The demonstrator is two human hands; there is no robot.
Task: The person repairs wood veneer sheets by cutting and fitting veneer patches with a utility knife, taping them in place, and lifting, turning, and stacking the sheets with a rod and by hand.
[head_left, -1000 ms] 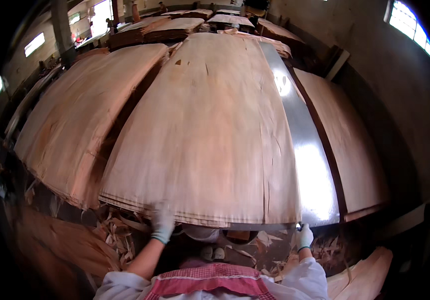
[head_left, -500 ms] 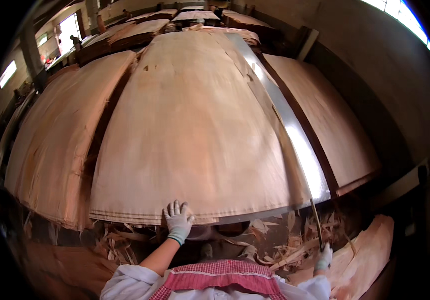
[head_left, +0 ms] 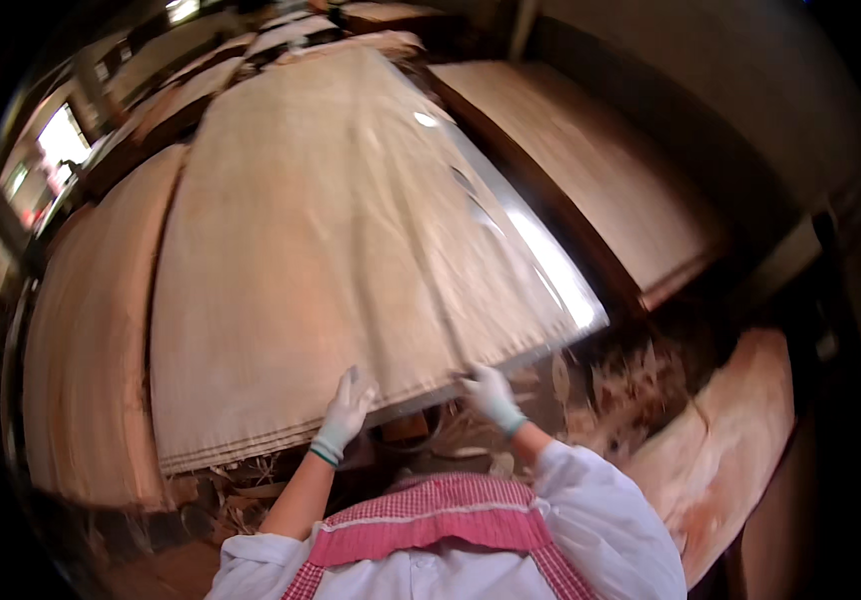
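A large, pale wood veneer sheet point(head_left: 281, 260) lies on a stack in front of me, with ripples running along its right half. My left hand point(head_left: 347, 412), in a pale glove with a green cuff, rests at its front edge with the fingers stretched out over the sheet. Farther right, my gloved right hand point(head_left: 494, 396) has its fingers closed on the same front edge. A shiny metal surface point(head_left: 561, 275) shows along the sheet's right side and beneath its front right corner.
Veneer stacks stand close by on the left point(head_left: 91, 350) and right point(head_left: 591, 170), with dark gaps between. Curled veneer scraps point(head_left: 641, 385) litter the floor beyond the front edge. A big offcut pile point(head_left: 721, 450) lies at lower right. More stacks run toward the back.
My right hand has come from the lower right, where it held a long thin strip-like item, to the sheet's front edge. That item is out of sight. The sheet now covers more metal and ripples.
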